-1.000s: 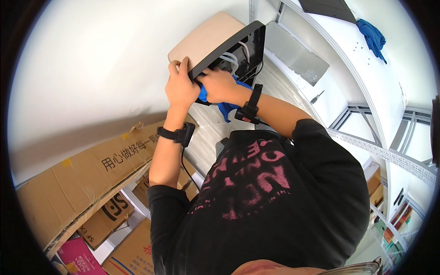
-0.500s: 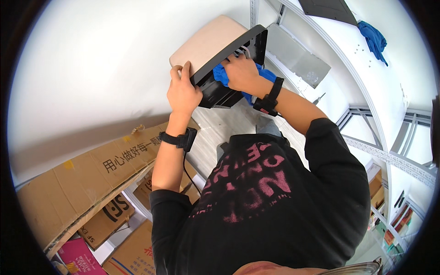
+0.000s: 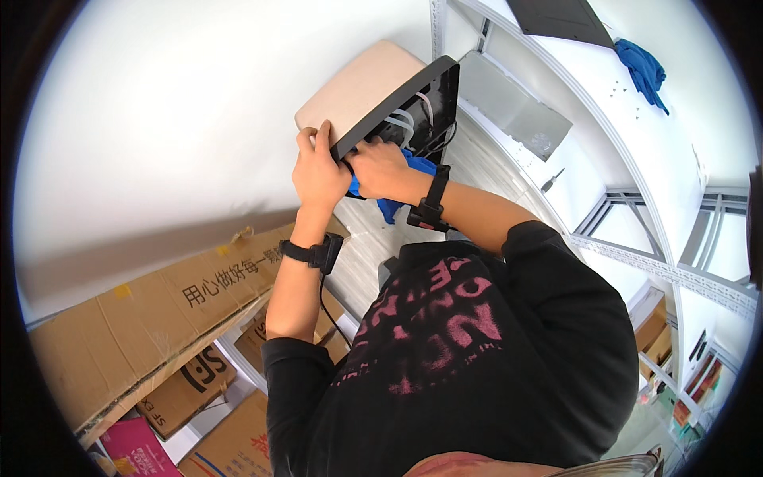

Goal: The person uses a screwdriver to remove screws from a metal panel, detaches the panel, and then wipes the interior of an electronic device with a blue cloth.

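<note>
A plain white wall is seen left of both hands, and white metal-framed shelving to their right. The near corner of a boxy unit with a beige face and dark rim is clasped by the left hand, fingers laid over the face; the unit extends beyond the grip, tilted, its black inside exposed. A bunched bright-blue cloth is held by the right hand just beside, fingertips partly hidden at the opening. The unit could be tipped if the corner grip were loosened, since what supports it below cannot be told. Pale flexible tubes and thin black cables stand in the way just beyond the right hand, and could be snagged or tugged by loose cloth. Well right of the grip, a dark-handled screwdriver, a flat grey sheet, a flat black panel and a second, crumpled blue cloth are laid out.
</note>
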Demonstrator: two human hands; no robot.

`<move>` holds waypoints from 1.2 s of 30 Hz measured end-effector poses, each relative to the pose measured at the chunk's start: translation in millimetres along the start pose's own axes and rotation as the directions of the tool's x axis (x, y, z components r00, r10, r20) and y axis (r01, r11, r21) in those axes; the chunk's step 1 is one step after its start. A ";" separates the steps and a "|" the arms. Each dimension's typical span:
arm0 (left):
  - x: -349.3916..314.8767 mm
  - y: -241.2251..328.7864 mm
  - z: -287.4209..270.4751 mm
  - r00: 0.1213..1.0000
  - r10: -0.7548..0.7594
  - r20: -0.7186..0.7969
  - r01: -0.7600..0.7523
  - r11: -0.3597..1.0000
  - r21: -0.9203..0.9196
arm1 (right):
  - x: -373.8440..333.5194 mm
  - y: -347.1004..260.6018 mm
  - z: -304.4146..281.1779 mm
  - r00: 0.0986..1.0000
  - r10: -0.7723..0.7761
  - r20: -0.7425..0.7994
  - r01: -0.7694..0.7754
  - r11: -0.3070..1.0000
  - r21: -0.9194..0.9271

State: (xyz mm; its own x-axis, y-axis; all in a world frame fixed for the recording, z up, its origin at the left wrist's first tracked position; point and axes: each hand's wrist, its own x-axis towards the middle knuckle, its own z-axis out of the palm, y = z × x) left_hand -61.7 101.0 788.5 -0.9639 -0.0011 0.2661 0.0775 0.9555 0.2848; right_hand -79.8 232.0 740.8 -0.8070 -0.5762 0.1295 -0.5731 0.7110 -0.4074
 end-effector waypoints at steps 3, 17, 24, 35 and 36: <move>-3.8 0.7 -0.1 1.000 0.003 0.010 -0.003 1.000 -0.013 | -3.8 6.7 -8.2 1.000 -0.003 -0.012 0.003 0.998 -0.070; -8.2 1.6 -2.3 1.000 -0.011 -0.007 0.011 0.999 -0.034 | -23.6 53.7 -38.3 0.977 0.164 -0.138 -0.185 0.970 -0.156; -7.4 1.1 -2.1 1.000 0.017 -0.009 -0.017 1.000 -0.026 | -17.2 77.6 -44.2 0.937 0.294 -0.186 -0.327 0.928 -0.180; -4.3 2.0 2.3 1.000 -0.003 0.007 0.003 1.000 0.002 | -9.0 71.2 -33.3 0.966 0.243 -0.089 -0.253 0.957 -0.138; -3.8 1.6 2.3 1.000 0.002 0.000 -0.002 1.000 -0.001 | -7.5 64.8 -28.0 0.971 0.219 -0.092 -0.231 0.963 -0.141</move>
State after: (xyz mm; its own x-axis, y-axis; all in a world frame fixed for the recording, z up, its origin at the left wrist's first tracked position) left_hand -58.4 103.2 785.8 -0.9638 0.0007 0.2667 0.0798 0.9550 0.2856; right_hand -114.9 293.7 738.7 -0.9227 -0.3665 0.1198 -0.3856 0.8744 -0.2944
